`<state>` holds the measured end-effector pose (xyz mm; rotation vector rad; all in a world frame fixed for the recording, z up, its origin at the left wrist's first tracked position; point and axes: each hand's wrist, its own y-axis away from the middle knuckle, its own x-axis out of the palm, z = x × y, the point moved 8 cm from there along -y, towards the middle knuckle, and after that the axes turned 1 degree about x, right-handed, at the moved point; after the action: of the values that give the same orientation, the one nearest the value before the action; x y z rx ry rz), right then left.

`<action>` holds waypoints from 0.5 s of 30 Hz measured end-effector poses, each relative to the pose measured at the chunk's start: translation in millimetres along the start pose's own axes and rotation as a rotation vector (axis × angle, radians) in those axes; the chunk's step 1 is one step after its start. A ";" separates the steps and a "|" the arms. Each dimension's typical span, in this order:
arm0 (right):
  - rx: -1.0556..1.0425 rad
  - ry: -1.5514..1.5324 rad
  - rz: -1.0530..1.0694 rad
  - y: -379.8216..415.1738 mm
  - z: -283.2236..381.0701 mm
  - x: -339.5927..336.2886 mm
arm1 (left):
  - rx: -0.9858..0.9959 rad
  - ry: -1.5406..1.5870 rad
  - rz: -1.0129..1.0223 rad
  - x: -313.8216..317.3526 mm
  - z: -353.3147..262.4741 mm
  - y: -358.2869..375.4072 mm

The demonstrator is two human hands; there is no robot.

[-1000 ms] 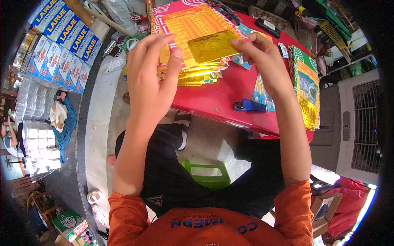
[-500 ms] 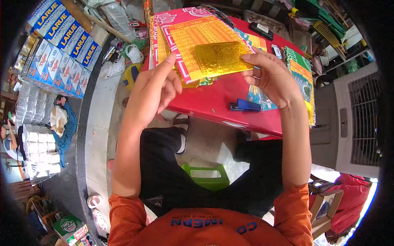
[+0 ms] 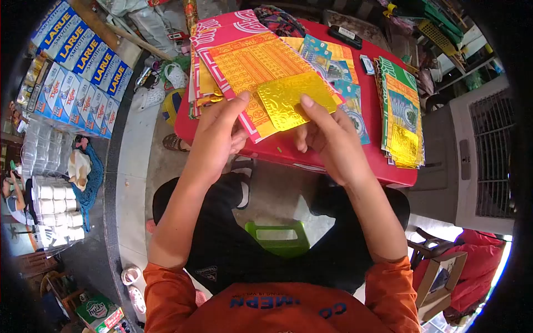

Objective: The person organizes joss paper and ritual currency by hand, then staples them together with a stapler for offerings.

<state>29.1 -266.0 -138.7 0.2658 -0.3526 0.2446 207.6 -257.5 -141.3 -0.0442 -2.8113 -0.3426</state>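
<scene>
My left hand point(image 3: 222, 130) grips the lower left edge of a pink and orange printed paper sheet point(image 3: 244, 58), thumb on top and fingers curled below. A shiny gold foil sheet point(image 3: 288, 100) with embossed patterns lies over the paper's lower right part. My right hand point(image 3: 333, 133) pinches the foil's lower right side, its thumb pressed on the face and the other fingers partly hidden underneath. Both sheets are held tilted above the near edge of the red table point(image 3: 266, 155). More printed papers point(image 3: 204, 83) lie beneath, at the left.
A stack of green and orange papers with gold foil point(image 3: 405, 145) lies on the table's right side. Blue printed papers point(image 3: 351, 102) and a black object point(image 3: 345, 36) are farther back. A green stool point(image 3: 277, 228) stands below; beer cartons point(image 3: 83, 55) are at left.
My right hand has moved left and lower, and the gold foil has shifted down with it. The printed sheet is turned slightly. The blue stapler on the table is now out of sight.
</scene>
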 end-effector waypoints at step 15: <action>0.119 -0.152 0.032 -1.1 -2.6 3.0 | 0.012 -0.068 -0.046 0.7 2.3 -1.7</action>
<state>33.0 -265.7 -140.1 0.3972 -0.4944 0.2783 206.2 -258.5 -143.6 0.0121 -2.8848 -0.3410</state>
